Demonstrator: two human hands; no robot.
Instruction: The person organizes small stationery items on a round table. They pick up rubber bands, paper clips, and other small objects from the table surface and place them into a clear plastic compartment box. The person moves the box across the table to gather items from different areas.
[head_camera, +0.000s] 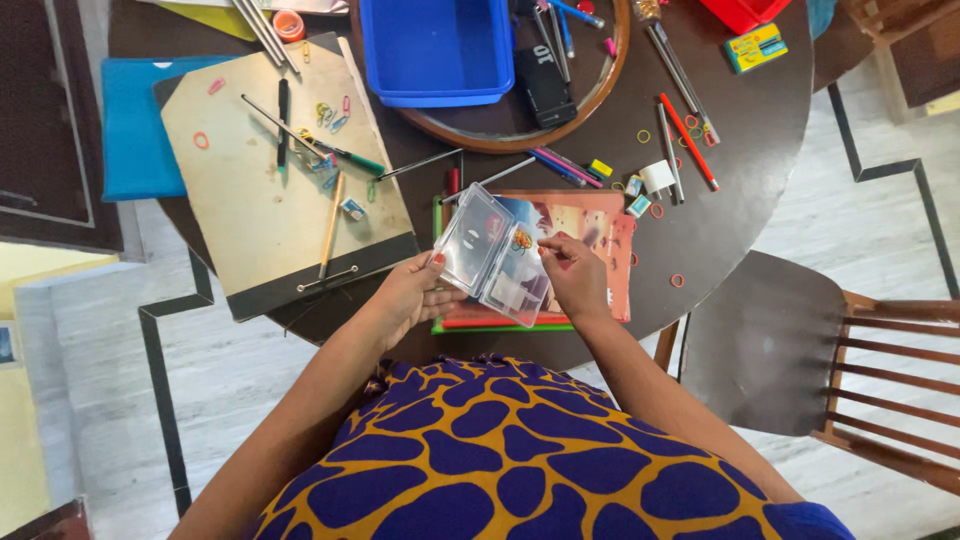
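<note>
My left hand (412, 292) holds a small clear plastic case (492, 255), hinged open, above the near edge of a round dark table (745, 160). My right hand (575, 275) is at the case's right half, with thumb and finger pinched just over it; what they pinch is too small to tell. Under the case lies an orange picture book (590, 225) on a green sheet.
A tan clipboard (260, 200) with pens, paper clips and a pencil lies at the left. A blue plastic tub (437, 50) sits in a round wooden tray at the back. Pens, erasers and rubber bands (677, 280) are scattered right. A wooden chair (800, 350) stands close on the right.
</note>
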